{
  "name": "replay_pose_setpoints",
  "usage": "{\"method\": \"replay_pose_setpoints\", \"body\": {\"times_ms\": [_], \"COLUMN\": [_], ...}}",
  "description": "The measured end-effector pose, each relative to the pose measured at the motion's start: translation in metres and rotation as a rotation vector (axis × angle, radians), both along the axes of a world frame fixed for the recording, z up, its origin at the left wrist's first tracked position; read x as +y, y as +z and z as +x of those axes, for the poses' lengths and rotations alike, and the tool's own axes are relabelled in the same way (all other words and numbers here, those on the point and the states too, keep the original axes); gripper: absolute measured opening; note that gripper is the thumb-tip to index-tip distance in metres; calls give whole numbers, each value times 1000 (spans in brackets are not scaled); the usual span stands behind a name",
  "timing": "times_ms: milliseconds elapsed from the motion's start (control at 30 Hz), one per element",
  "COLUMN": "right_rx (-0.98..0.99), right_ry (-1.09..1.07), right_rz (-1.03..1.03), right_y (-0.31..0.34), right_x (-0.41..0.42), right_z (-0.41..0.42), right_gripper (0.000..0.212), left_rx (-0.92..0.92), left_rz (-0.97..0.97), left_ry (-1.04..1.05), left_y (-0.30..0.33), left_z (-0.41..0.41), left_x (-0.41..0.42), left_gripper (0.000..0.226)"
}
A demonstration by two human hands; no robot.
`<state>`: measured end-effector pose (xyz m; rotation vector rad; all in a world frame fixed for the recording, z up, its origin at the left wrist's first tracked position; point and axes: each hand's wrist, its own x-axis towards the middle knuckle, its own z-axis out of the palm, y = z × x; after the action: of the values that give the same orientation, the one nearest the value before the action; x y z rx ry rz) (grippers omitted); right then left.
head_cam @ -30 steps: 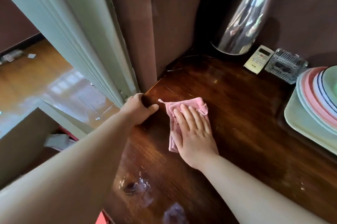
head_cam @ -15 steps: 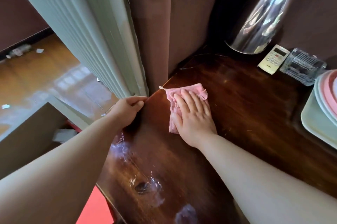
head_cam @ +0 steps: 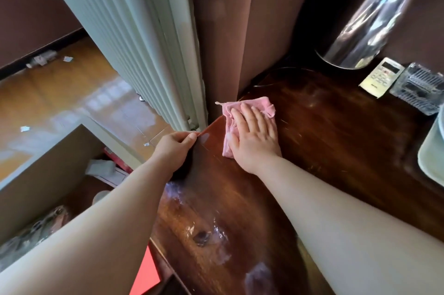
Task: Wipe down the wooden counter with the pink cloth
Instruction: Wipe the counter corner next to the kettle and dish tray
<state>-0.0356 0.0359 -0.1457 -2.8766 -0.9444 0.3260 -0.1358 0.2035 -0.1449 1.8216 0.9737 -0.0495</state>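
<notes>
The pink cloth [head_cam: 242, 107] lies folded on the dark wooden counter [head_cam: 324, 131], close to its far left corner by the brown wall. My right hand [head_cam: 254, 136] presses flat on the cloth with straight fingers, covering most of it. My left hand [head_cam: 175, 147] grips the counter's left edge just left of the cloth, fingers curled over the rim. Wet streaks and glare show on the counter nearer to me.
A steel kettle [head_cam: 365, 25] stands at the back right, with a white remote [head_cam: 382, 77] and a clear glass ashtray [head_cam: 418, 88] beside it. A stack of plates [head_cam: 432, 157] sits at the right edge. A white radiator [head_cam: 134, 40] and floor lie left of the counter.
My right hand has slid the cloth a little farther toward the back corner. My left hand moved down along the counter's left edge. The view shifted left.
</notes>
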Motion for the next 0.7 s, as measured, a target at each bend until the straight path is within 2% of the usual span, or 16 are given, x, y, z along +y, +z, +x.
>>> {"method": "replay_pose_setpoints", "body": {"times_ms": [133, 233, 300, 400, 533, 700], "right_rx": [-11, -14, 20, 5, -19, 25], "right_ry": [119, 156, 130, 88, 213, 210], "right_rz": [19, 20, 4, -22, -16, -17], "right_y": [-1, -2, 0, 1, 0, -1], "right_x": [-26, -25, -5, 11, -13, 11], "right_z": [-50, -42, -26, -27, -78, -53], "right_gripper": [65, 65, 62, 60, 64, 62], "left_rx": [-113, -78, -3, 7, 20, 13], "left_rz": [271, 382, 311, 117, 114, -35], "left_ry": [-19, -152, -193, -141, -118, -116], "left_y": [-1, 1, 6, 13, 12, 18], "left_z": [-20, -49, -65, -70, -70, -75], "left_x": [-10, -1, 8, 11, 8, 18], "left_gripper": [20, 21, 18, 19, 22, 25]}}
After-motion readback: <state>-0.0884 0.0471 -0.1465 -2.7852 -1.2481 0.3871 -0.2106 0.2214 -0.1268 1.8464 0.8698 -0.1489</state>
